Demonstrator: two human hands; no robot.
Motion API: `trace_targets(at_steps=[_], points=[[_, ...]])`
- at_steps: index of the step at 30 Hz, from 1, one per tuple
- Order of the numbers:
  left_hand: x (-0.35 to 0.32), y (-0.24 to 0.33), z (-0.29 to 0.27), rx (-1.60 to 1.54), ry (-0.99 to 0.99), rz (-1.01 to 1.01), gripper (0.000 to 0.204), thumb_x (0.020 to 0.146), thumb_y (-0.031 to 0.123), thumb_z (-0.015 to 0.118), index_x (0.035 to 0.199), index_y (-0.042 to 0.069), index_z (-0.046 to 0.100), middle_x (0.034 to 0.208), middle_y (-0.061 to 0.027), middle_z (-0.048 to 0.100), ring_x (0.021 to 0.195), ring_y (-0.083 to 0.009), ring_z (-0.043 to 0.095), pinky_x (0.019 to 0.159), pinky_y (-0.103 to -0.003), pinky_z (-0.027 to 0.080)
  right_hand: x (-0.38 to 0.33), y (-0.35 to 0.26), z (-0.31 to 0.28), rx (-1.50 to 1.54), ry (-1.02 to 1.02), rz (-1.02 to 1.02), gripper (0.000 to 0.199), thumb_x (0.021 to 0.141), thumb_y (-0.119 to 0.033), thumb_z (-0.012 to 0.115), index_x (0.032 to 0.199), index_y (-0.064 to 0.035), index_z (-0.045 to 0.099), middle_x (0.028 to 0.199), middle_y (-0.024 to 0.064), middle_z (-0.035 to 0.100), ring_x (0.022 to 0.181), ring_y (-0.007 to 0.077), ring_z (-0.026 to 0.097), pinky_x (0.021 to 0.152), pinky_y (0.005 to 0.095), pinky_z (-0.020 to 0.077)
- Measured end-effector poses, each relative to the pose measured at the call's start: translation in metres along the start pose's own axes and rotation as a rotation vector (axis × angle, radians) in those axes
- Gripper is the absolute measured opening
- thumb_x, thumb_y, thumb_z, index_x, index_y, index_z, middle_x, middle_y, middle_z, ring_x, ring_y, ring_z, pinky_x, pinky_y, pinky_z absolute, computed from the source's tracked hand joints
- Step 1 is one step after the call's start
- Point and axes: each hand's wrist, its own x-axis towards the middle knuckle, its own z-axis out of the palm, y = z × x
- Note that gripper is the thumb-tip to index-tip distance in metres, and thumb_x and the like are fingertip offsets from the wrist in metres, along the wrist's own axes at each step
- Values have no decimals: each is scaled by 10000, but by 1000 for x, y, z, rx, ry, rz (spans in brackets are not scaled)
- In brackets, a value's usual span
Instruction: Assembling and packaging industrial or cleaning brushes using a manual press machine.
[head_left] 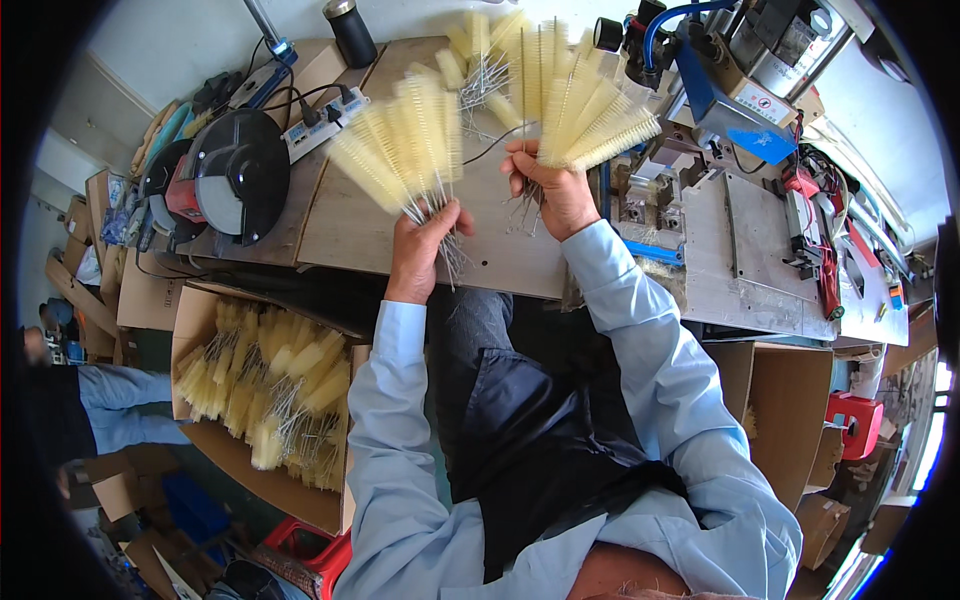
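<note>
My left hand (422,245) is closed round the wire stems of a fanned bundle of bottle brushes (405,140), whose pale yellow bristle heads point away from me. To its right, my right hand (555,190) grips a second fan of the same bottle brushes (590,110) by their wires. Thin wire ends stick out below both fists. Behind the two fans, more loose brushes (483,45) lie in a pile on the wooden workbench (340,220), their stems crossing. The two held bundles are apart from each other, both above the bench.
A bench grinder (235,180) and a power strip (320,125) stand at the left, a black cup (348,35) behind. At the right is a blue-and-metal machine (720,95). A cardboard box (250,465) full of brushes sits at lower left; another person's leg (130,400) shows beyond it.
</note>
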Motion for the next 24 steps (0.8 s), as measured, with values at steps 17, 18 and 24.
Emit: trace_targets(at_steps=[17, 18, 24], points=[[25, -28, 30, -323, 15, 248, 406, 932, 125, 705, 1299, 2, 583, 1273, -64, 608, 1164, -158, 558, 1010, -317, 438, -25, 46, 21, -639, -56, -302, 435, 920, -210, 686, 1311, -49, 583, 1212, 149, 657, 1095, 293, 617, 941, 379, 484], [22, -24, 23, -318, 18, 244, 406, 932, 125, 705, 1299, 2, 583, 1273, -64, 608, 1164, -158, 558, 1010, -317, 438, -26, 39, 25, -743, -111, -286, 443, 915, -216, 691, 1312, -49, 583, 1230, 154, 650, 1101, 297, 616, 947, 382, 484], [16, -21, 14, 115, -170, 96, 385, 957, 209, 654, 1269, -13, 626, 1270, -74, 635, 1189, -187, 559, 1045, -340, 409, -7, 60, -3, -732, -178, -546, 378, 864, -136, 708, 1227, -54, 636, 1128, 124, 685, 1026, 252, 633, 889, 388, 501]])
